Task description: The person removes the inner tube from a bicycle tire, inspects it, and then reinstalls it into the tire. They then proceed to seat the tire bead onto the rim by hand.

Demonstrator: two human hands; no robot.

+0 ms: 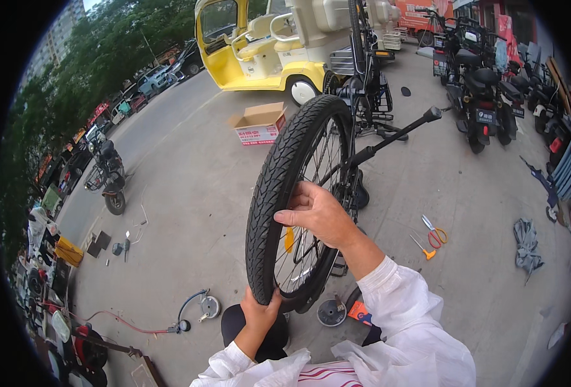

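A bicycle wheel with a black treaded tyre (264, 187) stands upright before me, still part of a bicycle that looks turned upside down. Low on the near side, my left hand (261, 317) is wrapped round the tyre, its thumb and fingers on either side. Higher up, my right hand (319, 218) is closed at the rim, with the thumb laid along the tyre's sidewall and the fingers curled; their tips are partly hidden. A yellow reflector (289, 240) sits among the spokes below it. Beyond the wheel, a black bar (398, 134) sticks out to the right.
Red-handled scissors (435, 236) and a yellow-handled tool (426, 252) lie on the pavement at right. A gauge with a hose (184, 325) and round metal hub parts (332, 312) lie near me. Farther off are an open carton (258, 124), a yellow three-wheeler (266, 82) and parked scooters (482, 97).
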